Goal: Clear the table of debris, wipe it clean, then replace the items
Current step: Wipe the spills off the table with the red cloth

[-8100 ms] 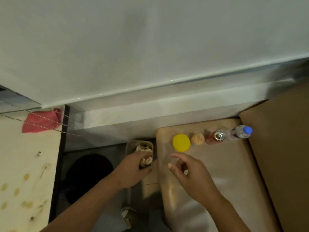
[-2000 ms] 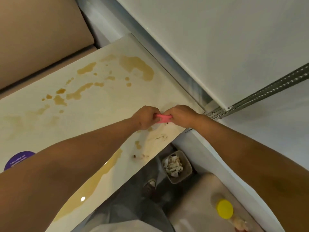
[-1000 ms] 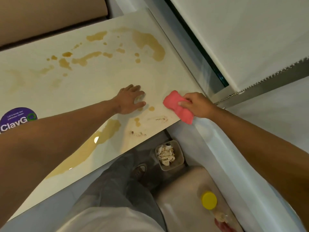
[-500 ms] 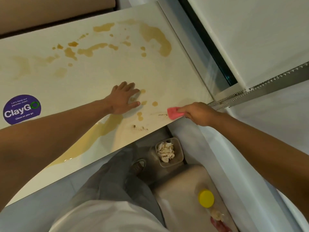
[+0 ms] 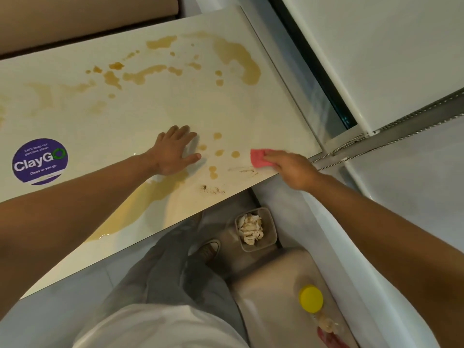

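Pink cloth [image 5: 258, 158] on stained table [image 5: 150, 106]

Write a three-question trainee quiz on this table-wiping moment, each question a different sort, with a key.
1. True or false: the left hand rests flat on the table.
2. Which hand presses the pink cloth down? A. left B. right C. both
3. Fill in: the small bin on the floor holds crumpled ____.

Key: 1 true. 2 B, the right hand. 3 paper; its kind cannot be told.
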`<state>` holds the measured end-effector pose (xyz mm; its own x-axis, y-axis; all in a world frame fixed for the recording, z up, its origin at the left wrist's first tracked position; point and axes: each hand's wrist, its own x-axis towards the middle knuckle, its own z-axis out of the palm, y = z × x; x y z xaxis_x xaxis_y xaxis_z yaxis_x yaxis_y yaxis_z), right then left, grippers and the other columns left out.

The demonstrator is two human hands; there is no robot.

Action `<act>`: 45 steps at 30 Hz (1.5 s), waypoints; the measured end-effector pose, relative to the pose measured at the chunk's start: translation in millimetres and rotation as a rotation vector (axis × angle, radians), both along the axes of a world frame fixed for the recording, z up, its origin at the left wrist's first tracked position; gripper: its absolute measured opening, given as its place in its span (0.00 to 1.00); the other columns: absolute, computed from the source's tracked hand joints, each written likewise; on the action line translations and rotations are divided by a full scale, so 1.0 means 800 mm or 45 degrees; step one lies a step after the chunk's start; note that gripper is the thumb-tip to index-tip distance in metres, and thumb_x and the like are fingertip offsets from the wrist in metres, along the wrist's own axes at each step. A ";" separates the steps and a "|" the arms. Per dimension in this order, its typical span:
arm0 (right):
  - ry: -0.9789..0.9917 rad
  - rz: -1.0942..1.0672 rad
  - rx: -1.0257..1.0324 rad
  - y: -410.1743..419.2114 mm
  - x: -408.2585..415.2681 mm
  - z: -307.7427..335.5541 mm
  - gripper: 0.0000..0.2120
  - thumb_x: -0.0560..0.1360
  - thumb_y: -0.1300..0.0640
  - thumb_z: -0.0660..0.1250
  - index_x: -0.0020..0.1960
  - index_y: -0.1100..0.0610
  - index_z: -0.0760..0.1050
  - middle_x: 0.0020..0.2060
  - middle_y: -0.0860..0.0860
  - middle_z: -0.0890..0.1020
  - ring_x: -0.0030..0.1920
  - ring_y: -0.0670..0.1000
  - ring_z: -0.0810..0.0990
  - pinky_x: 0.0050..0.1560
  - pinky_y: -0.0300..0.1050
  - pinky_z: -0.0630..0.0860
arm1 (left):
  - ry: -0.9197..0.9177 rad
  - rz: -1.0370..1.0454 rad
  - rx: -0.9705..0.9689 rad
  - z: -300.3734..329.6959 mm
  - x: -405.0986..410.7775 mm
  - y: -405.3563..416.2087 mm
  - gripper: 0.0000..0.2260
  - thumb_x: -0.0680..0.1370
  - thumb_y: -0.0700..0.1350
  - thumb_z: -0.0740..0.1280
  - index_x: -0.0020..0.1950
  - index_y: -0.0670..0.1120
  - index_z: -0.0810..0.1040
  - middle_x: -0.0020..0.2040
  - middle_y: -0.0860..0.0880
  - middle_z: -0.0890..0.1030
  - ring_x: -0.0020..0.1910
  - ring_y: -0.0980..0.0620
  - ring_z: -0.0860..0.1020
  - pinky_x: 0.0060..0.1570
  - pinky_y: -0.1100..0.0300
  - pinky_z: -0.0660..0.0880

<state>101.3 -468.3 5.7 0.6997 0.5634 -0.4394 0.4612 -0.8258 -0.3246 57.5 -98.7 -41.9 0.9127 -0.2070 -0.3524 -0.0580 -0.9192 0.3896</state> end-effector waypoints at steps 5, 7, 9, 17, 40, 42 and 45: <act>0.210 0.077 0.062 -0.031 -0.042 0.012 0.17 0.85 0.60 0.61 0.72 0.50 0.76 0.63 0.46 0.83 0.59 0.58 0.83 0.58 0.35 0.73 | 0.001 -0.038 0.019 -0.003 0.001 0.008 0.44 0.71 0.73 0.47 0.81 0.50 0.59 0.83 0.45 0.55 0.81 0.41 0.51 0.77 0.43 0.50; 0.320 0.055 0.106 -0.030 -0.045 0.041 0.15 0.86 0.59 0.59 0.65 0.48 0.80 0.46 0.32 0.84 0.42 0.55 0.86 0.47 0.29 0.73 | -0.002 -0.059 0.048 -0.002 0.000 0.009 0.44 0.71 0.73 0.46 0.81 0.50 0.59 0.83 0.45 0.54 0.81 0.41 0.51 0.77 0.43 0.50; 0.358 -0.067 0.245 -0.025 -0.034 0.062 0.17 0.86 0.61 0.57 0.62 0.48 0.81 0.49 0.31 0.84 0.42 0.48 0.86 0.50 0.38 0.79 | -0.006 -0.089 0.078 -0.003 -0.001 0.009 0.44 0.71 0.74 0.45 0.81 0.50 0.59 0.83 0.45 0.53 0.81 0.40 0.51 0.77 0.43 0.51; -0.176 -0.168 0.236 0.019 0.001 -0.006 0.24 0.80 0.70 0.60 0.71 0.52 0.77 0.72 0.41 0.73 0.70 0.42 0.73 0.68 0.34 0.67 | -0.028 -0.151 0.112 -0.014 -0.007 0.015 0.42 0.73 0.73 0.45 0.81 0.49 0.57 0.83 0.44 0.51 0.81 0.40 0.49 0.76 0.43 0.50; -0.267 -0.232 0.175 0.063 -0.066 -0.029 0.29 0.74 0.76 0.65 0.71 0.57 0.75 0.73 0.52 0.74 0.73 0.56 0.70 0.71 0.50 0.69 | -0.007 -0.173 0.067 -0.011 -0.003 0.023 0.41 0.74 0.73 0.44 0.81 0.51 0.56 0.84 0.45 0.49 0.82 0.42 0.48 0.77 0.45 0.48; -0.235 -0.211 0.108 0.057 -0.089 -0.039 0.32 0.73 0.74 0.69 0.75 0.55 0.72 0.75 0.52 0.72 0.76 0.58 0.67 0.72 0.57 0.70 | -0.005 -0.191 0.069 -0.011 -0.003 0.026 0.41 0.74 0.72 0.44 0.81 0.51 0.56 0.84 0.45 0.48 0.82 0.42 0.47 0.77 0.44 0.48; -0.048 -0.177 0.113 0.032 -0.122 -0.035 0.27 0.80 0.66 0.67 0.76 0.50 0.70 0.76 0.48 0.70 0.78 0.53 0.65 0.72 0.52 0.71 | -0.012 -0.220 0.056 -0.013 -0.003 0.031 0.40 0.75 0.73 0.45 0.81 0.51 0.56 0.84 0.45 0.48 0.82 0.42 0.47 0.77 0.43 0.48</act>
<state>3.4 -442.4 -22.0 0.7885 0.4956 -0.3643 0.3578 -0.8513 -0.3837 55.4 -74.0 -52.0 0.8681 -0.3458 -0.3561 -0.2203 -0.9113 0.3479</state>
